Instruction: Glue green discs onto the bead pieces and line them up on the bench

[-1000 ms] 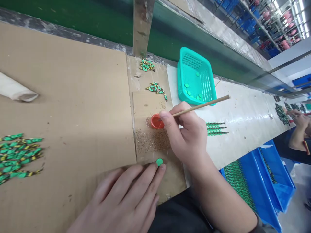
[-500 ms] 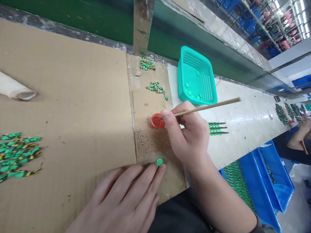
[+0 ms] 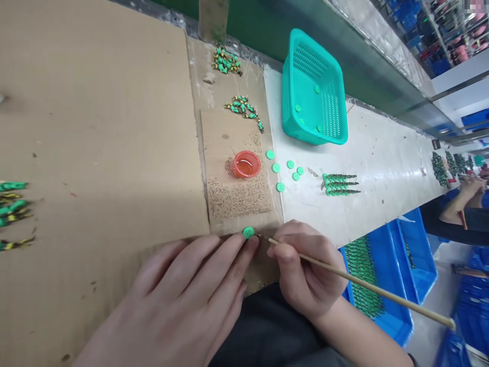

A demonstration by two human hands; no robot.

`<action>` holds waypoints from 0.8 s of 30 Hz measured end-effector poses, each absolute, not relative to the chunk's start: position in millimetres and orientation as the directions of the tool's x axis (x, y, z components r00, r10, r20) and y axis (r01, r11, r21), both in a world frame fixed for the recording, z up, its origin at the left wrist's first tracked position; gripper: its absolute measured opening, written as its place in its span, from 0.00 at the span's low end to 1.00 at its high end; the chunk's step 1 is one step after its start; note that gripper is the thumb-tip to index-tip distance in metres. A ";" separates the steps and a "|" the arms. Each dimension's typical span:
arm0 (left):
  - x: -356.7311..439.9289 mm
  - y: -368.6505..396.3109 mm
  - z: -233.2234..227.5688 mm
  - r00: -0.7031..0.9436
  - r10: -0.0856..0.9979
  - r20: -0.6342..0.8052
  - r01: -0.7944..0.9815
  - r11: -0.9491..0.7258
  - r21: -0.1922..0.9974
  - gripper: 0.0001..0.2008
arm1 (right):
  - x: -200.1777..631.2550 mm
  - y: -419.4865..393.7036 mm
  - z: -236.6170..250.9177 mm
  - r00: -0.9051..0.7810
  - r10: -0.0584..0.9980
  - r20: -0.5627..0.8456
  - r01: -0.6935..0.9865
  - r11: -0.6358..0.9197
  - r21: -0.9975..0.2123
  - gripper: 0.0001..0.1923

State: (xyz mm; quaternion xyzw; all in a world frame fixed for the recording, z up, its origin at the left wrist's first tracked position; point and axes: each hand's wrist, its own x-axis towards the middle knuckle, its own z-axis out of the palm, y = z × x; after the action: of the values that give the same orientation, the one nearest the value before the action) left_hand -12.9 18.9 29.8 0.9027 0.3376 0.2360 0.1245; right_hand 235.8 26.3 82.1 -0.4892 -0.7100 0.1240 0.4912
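Green and round, a little button [image 3: 248, 232] is lying on the brown cardboard [image 3: 95, 127], right at the near edge. The left hand [image 3: 183, 300] is lying flat and open, holding nothing, with its fingertips [image 3: 250, 244] touching the button's near side. The right hand [image 3: 305, 270] is pinching a thin wooden stick [image 3: 362, 288]. The stick's long line is running from low right up to its tip (pointing left, just beside the button). The left hand is nearer. An orange cup [image 3: 246, 164] is sitting farther away, near more buttons [image 3: 284, 171] and a green basket [image 3: 305, 130].
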 end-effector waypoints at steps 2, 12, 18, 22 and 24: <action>-13.7 18.5 31.1 0.669 0.666 0.330 0.554 -0.743 0.377 0.27 | 235.2 27.1 80.1 -0.065 0.830 0.554 0.557 0.490 -0.670 0.07; -12.2 13.9 29.7 0.617 0.698 0.365 0.557 -0.714 0.424 0.22 | 235.1 27.1 81.3 -0.068 0.878 0.474 0.526 0.435 -0.730 0.06; -12.9 12.4 27.6 0.611 0.707 0.355 0.567 -0.705 0.427 0.20 | 235.3 28.0 82.0 -0.074 0.884 0.462 0.518 0.431 -0.739 0.06; -11.6 13.8 28.6 0.618 0.698 0.362 0.559 -0.713 0.423 0.19 | 235.2 28.0 82.3 -0.083 0.887 0.455 0.527 0.426 -0.735 0.07; -10.5 15.7 30.2 0.618 0.692 0.373 0.555 -0.720 0.417 0.20 | 235.2 26.8 80.9 -0.063 0.878 0.474 0.523 0.434 -0.734 0.06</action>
State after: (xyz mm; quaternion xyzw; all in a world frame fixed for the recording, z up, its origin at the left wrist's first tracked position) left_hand -10.5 15.7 30.2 0.8896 0.3504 0.2616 0.1315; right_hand 235.2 26.8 80.9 -0.4974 -0.7042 0.1892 0.4700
